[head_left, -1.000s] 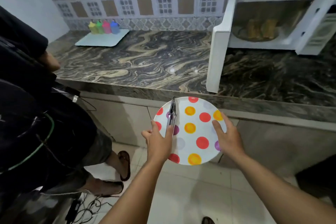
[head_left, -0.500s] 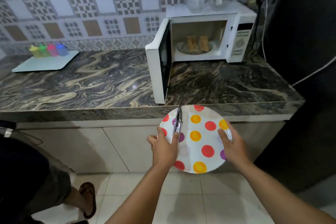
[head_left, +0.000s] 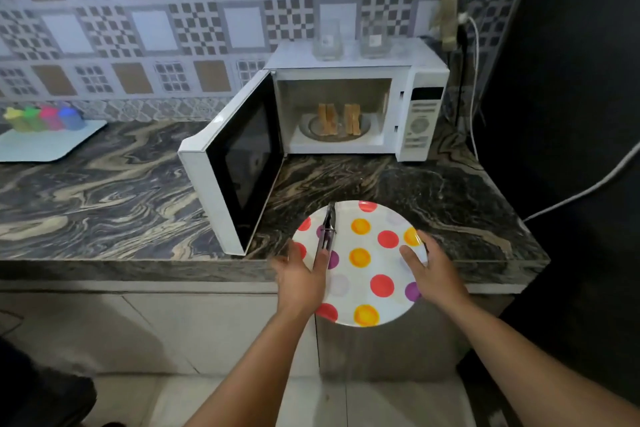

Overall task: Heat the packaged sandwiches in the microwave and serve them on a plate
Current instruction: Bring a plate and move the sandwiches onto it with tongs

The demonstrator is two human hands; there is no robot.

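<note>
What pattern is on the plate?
White with red, orange and purple dots; head view.

The microwave [head_left: 346,104] cavity gapes open, its door [head_left: 235,166] swung out left as a wall. Right of that door, bare surface [head_left: 415,191] leads straight in; two sandwiches [head_left: 341,118] stand inside.

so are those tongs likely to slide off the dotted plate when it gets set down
Probably, if tilted: the tongs look like smooth metal lying loose on a glossy plate. The left hand seems to pin their handle with its thumb, so they likely hold. They look stiff and thin, unlikely to roll.
</note>
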